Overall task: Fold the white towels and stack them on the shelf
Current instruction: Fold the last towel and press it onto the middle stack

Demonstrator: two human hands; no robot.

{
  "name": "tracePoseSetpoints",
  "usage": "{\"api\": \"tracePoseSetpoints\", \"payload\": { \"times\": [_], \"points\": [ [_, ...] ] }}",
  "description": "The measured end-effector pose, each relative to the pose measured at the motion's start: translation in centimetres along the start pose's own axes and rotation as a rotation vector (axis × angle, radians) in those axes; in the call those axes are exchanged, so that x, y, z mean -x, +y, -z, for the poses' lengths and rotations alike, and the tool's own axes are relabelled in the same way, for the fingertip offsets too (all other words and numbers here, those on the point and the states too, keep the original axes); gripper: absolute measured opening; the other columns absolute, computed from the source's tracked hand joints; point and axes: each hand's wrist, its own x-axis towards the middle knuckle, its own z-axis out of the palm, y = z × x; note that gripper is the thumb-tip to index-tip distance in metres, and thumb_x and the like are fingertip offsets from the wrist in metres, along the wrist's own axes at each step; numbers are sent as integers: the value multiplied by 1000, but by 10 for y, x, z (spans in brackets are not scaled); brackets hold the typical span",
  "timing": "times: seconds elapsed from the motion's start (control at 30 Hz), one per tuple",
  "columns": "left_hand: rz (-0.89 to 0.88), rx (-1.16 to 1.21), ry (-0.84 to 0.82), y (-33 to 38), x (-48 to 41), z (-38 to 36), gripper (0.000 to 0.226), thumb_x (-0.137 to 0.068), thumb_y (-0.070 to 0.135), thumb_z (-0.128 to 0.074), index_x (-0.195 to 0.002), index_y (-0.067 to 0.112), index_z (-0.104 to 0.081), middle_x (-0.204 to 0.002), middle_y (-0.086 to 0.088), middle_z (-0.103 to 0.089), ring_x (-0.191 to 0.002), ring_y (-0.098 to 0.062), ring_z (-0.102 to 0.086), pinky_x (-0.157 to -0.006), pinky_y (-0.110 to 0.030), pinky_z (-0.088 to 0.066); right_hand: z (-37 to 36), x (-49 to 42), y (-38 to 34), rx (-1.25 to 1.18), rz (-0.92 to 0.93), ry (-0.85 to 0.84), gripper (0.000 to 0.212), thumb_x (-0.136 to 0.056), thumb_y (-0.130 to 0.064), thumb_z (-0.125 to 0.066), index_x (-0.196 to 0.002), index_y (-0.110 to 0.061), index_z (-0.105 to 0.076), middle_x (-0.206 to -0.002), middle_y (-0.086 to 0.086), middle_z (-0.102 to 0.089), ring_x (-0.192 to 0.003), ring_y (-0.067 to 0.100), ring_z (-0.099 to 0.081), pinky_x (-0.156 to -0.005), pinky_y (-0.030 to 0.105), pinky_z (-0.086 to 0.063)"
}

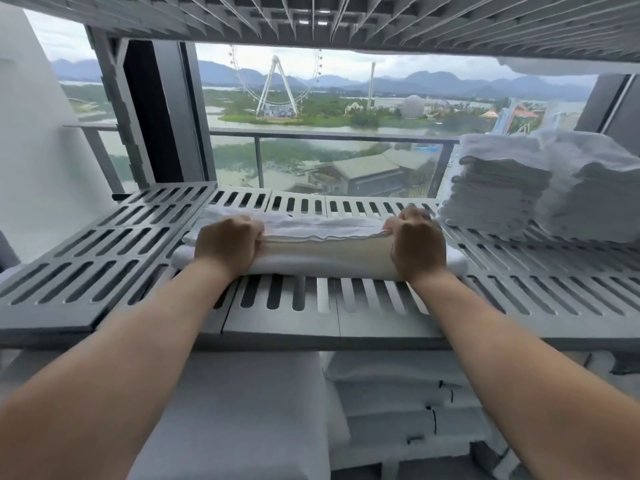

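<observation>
Folding is in hand: the white towel [322, 252] lies on the shelf [104, 251], just left of the folded stack [498, 188]. The left hand [227, 242] and right hand [417, 245] pinch its upper hem with curled fingers [255, 233]. The next move likely means drawing that hem over evenly.

No readable text, labels or numbers in view.

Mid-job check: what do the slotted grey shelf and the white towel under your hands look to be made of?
Slotted grey shelf: likely moulded plastic, matte. Its identical rounded slots and panel seams suggest this, though painted metal is possible. White towel, gripped by the left hand and right hand: soft cloth, probably cotton terry, with a nubbly surface and a wavy hemmed edge.
</observation>
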Motion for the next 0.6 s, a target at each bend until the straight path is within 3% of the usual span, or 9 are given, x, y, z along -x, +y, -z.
{"api": "tracePoseSetpoints", "payload": {
  "times": [0.17, 0.33, 0.6],
  "points": [
    [47, 18, 56, 15, 22, 0, 15, -96, 14, -52, -87, 11, -64, -81, -6, -61, -73, -30, -61, -59, -40, -54, -5, 17, -4, -6, -126, -149, 35, -92, -6, -42, -117, -8, -65, -113, 11, -61, -106, 30, -58, -97, 37, -45],
    [-39, 19, 144, 15, 21, -5, 11, -92, 6, -58, -100, 8, -65, -90, -15, -60, -83, -34, -61, -66, -46, -54, -1, 19, -2, -62, -192, 13, 34, -85, 5, -44, -106, -1, -70, -106, 19, -60, -101, 37, -55, -93, 43, -46],
    [-127, 158, 172, 13, 24, -10, 18, -85, 28, -45, -78, 15, -55, -71, -1, -56, -65, -24, -56, -57, -28, -38, -4, 24, 1, -30, -257, 7, 30, -86, 1, -45, -98, -2, -72, -101, 16, -65, -101, 35, -56, -90, 39, -45]
  ]
}}
